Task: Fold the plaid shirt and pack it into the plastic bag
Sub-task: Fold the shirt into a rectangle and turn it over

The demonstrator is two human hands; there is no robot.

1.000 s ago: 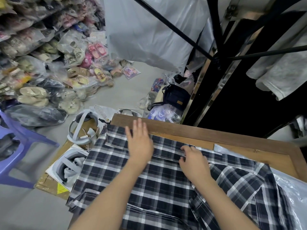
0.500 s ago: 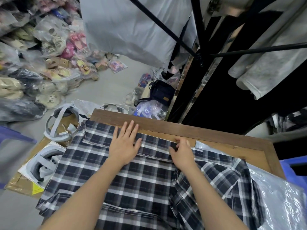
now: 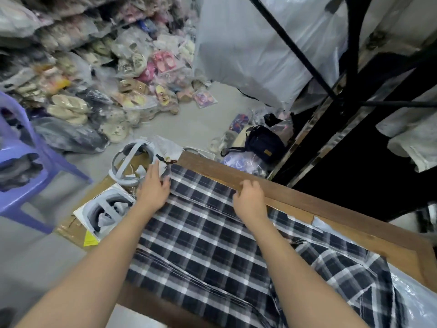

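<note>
The black-and-white plaid shirt (image 3: 208, 245) lies spread over the wooden table (image 3: 293, 200), its left part hanging over the table's left edge. My left hand (image 3: 153, 188) is at the shirt's far left corner and pinches the cloth between thumb and fingers. My right hand (image 3: 250, 200) sits at the shirt's far edge near the table rim, fingers curled on the hem. The clear plastic bag (image 3: 416, 294) lies on the table at the right, partly under the shirt's right side.
Left of the table, white headsets in open boxes (image 3: 106, 209) lie on cardboard on the floor. A purple plastic stool (image 3: 26, 171) stands far left. Bagged sandals (image 3: 99, 95) pile up behind. A dark shoulder bag (image 3: 264, 145) and a black clothes rack (image 3: 350, 74) stand beyond the table.
My left hand, earlier flat on the shirt's middle, has slid left to the far corner and taken hold. My right hand has curled onto the far hem.
</note>
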